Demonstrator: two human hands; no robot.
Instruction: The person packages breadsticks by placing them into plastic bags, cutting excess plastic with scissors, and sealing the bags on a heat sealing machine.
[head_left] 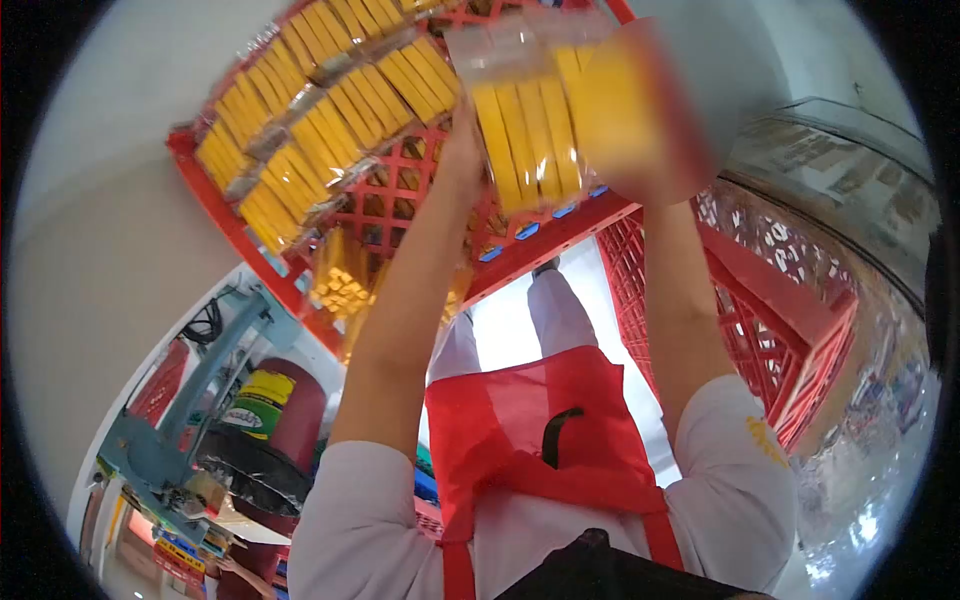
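Left hand (463, 150): clamped on the left edge of a pack (530, 140), side of the hand against the plastic, fingers mostly out of sight behind it. No visible gap between hand and pack. Right hand: can't tell. A blurred yellow, red and grey patch covers it; right forearm (680, 280) runs up to that patch, at the pack's right end. So open or closed on that side is unreadable from here.

Pack is up over the near right part of a red crate (560, 228), in front of the person. Clear bag, yellow sticks side by side, lengths running roughly toward the person, loose plastic at the far end. Right end smeared.

Crate is lattice-bottomed and sits tilted in view. Rows of similar packs (325, 135) fill its left and far part, laid edge to edge. Bare lattice shows between them and the left forearm. Near left corner: a bundle (340, 285) of yellow sticks, ends facing the person, partly behind that forearm.

Second red crate (790, 290) is to the right, below the right forearm's level, lattice sides. What it holds, can't tell.

Person wears a red apron (530, 420) over white. Left side, lower: dark red bucket (290, 400) with a yellow-green label, next to a teal frame (140, 450). Another person's arm (250, 575) shows at bottom left, well apart from the pack.
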